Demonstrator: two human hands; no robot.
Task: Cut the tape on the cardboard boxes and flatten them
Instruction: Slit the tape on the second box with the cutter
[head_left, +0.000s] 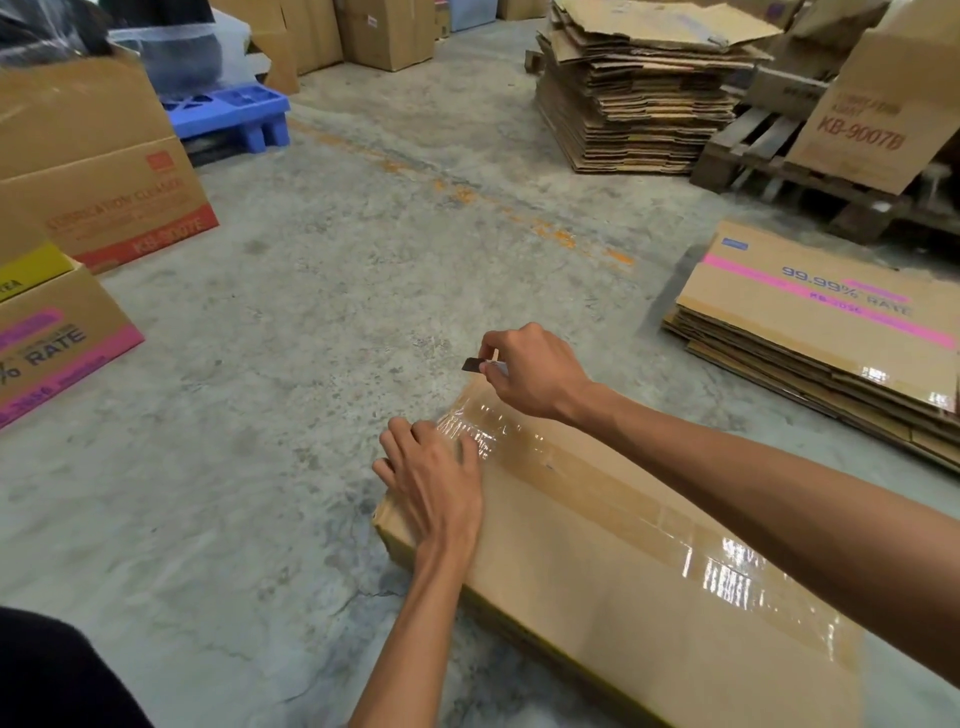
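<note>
Clear tape (613, 499) runs lengthwise along the cardboard box (597, 582); right hand (530, 371) pinches the blade (471, 365) at its far end, left hand (436, 480) flat alongside.

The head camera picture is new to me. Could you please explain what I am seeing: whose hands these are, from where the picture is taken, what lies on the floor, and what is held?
There is no machine here. One camera is worn on a person's head and looks forward and down, so you see that person's own two bare arms.

In front of them a long cardboard box lies on a concrete floor. Shiny clear tape runs along its top. The left hand rests flat on the near end of the box and steadies it. The right hand pinches a small dark blade at the far end of the tape.

Around them: a low pile of flattened boxes on the right, a taller stack behind it, and boxes not yet flattened on the left.
</note>
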